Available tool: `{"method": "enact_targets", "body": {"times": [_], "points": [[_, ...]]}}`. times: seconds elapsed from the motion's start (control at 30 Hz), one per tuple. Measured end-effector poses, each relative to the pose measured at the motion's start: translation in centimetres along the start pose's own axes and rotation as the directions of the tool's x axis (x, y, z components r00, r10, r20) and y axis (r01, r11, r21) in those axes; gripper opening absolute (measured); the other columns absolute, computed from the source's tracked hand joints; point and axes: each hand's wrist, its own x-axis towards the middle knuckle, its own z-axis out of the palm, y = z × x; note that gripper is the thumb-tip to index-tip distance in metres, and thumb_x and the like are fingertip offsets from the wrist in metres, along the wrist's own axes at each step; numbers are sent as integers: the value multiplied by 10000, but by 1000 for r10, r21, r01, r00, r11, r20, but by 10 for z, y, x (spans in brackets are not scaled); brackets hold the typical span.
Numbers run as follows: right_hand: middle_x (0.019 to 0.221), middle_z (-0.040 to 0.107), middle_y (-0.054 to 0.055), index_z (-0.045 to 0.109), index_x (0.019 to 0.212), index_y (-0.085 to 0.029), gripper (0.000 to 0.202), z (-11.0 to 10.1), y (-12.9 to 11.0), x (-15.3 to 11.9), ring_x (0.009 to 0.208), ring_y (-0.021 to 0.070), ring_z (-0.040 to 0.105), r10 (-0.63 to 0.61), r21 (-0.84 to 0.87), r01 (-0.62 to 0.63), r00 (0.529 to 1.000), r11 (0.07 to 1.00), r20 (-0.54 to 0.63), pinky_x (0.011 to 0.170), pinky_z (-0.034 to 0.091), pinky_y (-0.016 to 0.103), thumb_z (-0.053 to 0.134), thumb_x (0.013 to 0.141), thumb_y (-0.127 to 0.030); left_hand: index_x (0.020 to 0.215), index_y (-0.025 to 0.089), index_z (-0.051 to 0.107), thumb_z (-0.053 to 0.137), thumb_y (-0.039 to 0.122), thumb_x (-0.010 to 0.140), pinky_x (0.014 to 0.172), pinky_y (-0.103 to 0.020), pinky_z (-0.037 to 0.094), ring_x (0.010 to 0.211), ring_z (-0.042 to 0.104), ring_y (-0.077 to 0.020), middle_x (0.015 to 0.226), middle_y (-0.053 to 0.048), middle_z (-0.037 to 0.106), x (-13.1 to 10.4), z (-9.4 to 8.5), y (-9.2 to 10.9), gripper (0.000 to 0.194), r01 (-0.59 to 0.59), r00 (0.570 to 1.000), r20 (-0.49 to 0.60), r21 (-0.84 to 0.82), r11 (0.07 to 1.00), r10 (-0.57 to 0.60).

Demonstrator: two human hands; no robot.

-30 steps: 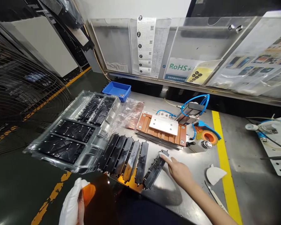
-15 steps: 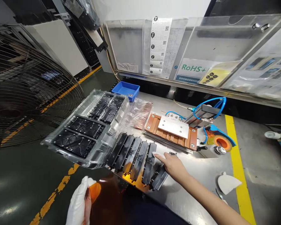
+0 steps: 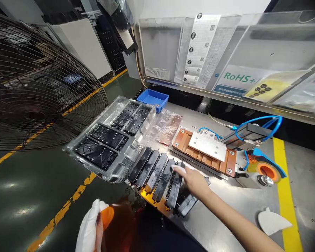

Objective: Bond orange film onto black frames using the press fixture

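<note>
My right hand (image 3: 195, 182) has white covers on its fingertips and is closed on the upper end of a black plastic strip part (image 3: 174, 192). That strip tilts, showing its pinned side edge. To its left stand several similar black strips (image 3: 152, 171) in a row on the metal bench; to its right, another black strip (image 3: 189, 202) lies partly under my wrist. My left hand (image 3: 90, 225), in a white glove, hangs low in front of the bench with its fingers together. Something orange (image 3: 106, 217) shows at its fingertips; whether it is held or worn, I cannot make out.
A clear plastic tray (image 3: 115, 157) with black panels overhangs the bench's left edge. Behind are a blue bin (image 3: 154, 99) and plastic bags (image 3: 168, 126). A brown fixture (image 3: 186, 138), orange tape roll (image 3: 267, 171) and white pad (image 3: 274, 222) sit rightward. A fan (image 3: 42, 87) stands left.
My view has shifted left, so the bench appears farther right. My right hand has closed on the strip it was touching, and that strip has tilted. My left hand is almost unmoved.
</note>
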Motion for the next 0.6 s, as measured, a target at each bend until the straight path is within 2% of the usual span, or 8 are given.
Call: {"method": "enact_targets", "body": {"times": [0.1,0.2,0.3,0.47,0.53,0.6], "points": [[909,660,66,490,1438,-345,672,0,-21,-8,771,216,665,-76,13,76,997,997,34,636,400,294,431,869,8,1018,234,694,626,374,786,929,-319,562,1123,656,-233,1083,-1,759,-7,3,10,280,229,972,-38,-97,969,-233],[913,666,54,512,1413,-381,642,0,-29,-13,753,217,667,-133,21,132,989,991,61,640,411,303,441,888,-18,991,244,694,609,324,789,1039,-321,486,1197,612,-217,1099,11,750,-10,5,14,234,263,960,-55,-149,953,-274],[927,668,47,504,1416,-393,616,-1,-22,-6,761,212,671,-124,12,123,990,992,73,655,428,302,452,913,-41,975,238,698,618,330,778,1054,-338,475,1199,608,-228,1086,1,749,-6,1,7,232,231,969,-54,-138,963,-241],[986,665,67,450,1459,-246,530,-11,2,25,778,212,663,65,-48,-62,997,997,48,672,481,329,445,963,-60,1007,216,694,687,463,753,838,-353,598,1013,686,-259,1049,-37,751,4,-13,-12,354,73,997,15,-33,997,-73],[1001,662,61,434,1462,-224,511,-16,1,32,788,207,656,88,-54,-86,995,995,38,690,495,340,455,973,-73,1015,212,692,683,504,758,781,-345,608,952,702,-254,1021,-38,754,6,-18,-17,389,51,999,10,-27,998,-51],[1012,661,51,425,1467,-239,530,-18,-9,35,803,201,653,49,-40,-48,998,998,43,710,495,337,476,966,-76,999,209,696,694,524,751,740,-331,609,913,706,-253,992,-35,757,8,-22,-20,401,32,999,9,-23,999,-31]]}}
